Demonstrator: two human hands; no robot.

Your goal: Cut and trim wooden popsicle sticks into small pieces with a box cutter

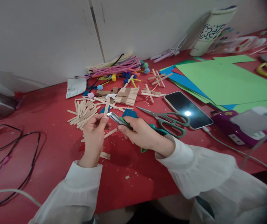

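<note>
My left hand (94, 133) pinches a wooden craft stick (107, 106), held upright between thumb and fingers. My right hand (139, 130) is closed around a utility knife (117, 119) with its blade out. The blade tip lies at the stick, close to my left thumb; whether it cuts in cannot be made out. Behind my left hand lies a loose heap of craft sticks (85, 112). A flat panel of joined sticks (127, 95) rests farther back. Two star-like stick pieces, one nearer (151, 92) and one farther (159, 77), lie to its right.
Grey-handled scissors (170, 121) and a phone (187, 109) lie right of my hands. Green paper sheets (227, 81), a purple power adapter (233, 127) and a tumbler (210, 32) are farther right. Pipe cleaners (117, 67) lie along the wall. A black cable (36, 152) loops at left.
</note>
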